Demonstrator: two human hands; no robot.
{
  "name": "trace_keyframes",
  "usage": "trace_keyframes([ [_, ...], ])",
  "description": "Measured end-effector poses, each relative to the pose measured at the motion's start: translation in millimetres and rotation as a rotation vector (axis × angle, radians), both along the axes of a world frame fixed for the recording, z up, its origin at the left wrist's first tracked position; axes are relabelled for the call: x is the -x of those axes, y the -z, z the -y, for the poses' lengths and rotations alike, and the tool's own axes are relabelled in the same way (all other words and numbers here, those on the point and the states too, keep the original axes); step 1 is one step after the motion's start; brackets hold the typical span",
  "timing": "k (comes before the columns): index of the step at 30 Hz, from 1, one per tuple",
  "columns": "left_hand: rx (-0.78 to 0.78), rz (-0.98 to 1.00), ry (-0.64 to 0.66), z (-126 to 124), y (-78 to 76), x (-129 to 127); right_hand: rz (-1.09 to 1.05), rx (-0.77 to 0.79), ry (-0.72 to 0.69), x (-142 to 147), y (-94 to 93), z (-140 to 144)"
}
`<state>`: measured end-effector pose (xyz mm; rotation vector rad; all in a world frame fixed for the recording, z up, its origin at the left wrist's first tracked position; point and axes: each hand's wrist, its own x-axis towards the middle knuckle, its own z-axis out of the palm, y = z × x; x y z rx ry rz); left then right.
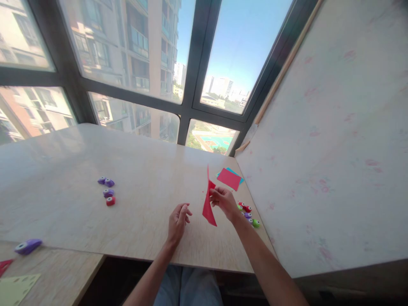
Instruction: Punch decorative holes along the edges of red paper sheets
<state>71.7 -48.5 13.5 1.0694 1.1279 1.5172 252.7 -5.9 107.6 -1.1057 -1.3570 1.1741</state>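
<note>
A sheet of red paper (208, 208) stands nearly edge-on above the table, bent along its length. My right hand (225, 202) pinches it near the middle between thumb and fingers. To its left, my left hand (179, 223) hovers close over the tabletop with its fingers curled in, and nothing shows in them. A few tiny red bits lie on the table by the paper. Behind my right hand rests another red sheet (228, 178) on top of blue paper (241, 180). Several small craft punches (247, 215) in red, green and purple sit beside my right wrist, partly hidden by it.
More punches, purple (109, 182) and red (110, 201), stand on the left of the table (143, 225). On a lower-left surface lie a purple punch (28, 246) and yellow paper with holes (19, 289). A wall (334, 170) borders the right; windows rise behind.
</note>
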Motion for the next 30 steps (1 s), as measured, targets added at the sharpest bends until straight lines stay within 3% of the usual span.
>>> trace_keyframes([
  [3, 0.039, 0.251, -0.042, 4.5, 1.8, 2.1, 0.083, 0.104, -0.031, 21.3, 33.6, 8.0],
  [7, 0.081, 0.590, -0.224, 9.1, 2.9, 13.4, -0.027, 0.189, -0.042, 31.9, 53.4, 17.3],
  [12, 0.254, 0.795, -0.136, 20.1, 5.7, 28.6, 0.007, 0.224, -0.107, 30.0, 71.7, 18.9],
  [16, 0.304, 0.800, -0.023, 34.5, 7.0, 29.2, 0.041, 0.208, -0.069, 26.2, 92.9, 24.4],
  [20, 0.322, 0.706, 0.017, 44.7, -3.2, 25.3, 0.114, 0.162, -0.018, 23.1, 108.0, 34.0],
  [25, 0.395, 0.529, 0.030, 46.1, -14.4, 22.4, 0.158, 0.087, -0.012, 20.8, 111.8, 38.8],
  [30, 0.466, 0.577, -0.031, 45.0, -11.4, 23.2, 0.053, 0.049, 0.077, 18.4, 110.4, 39.9],
])
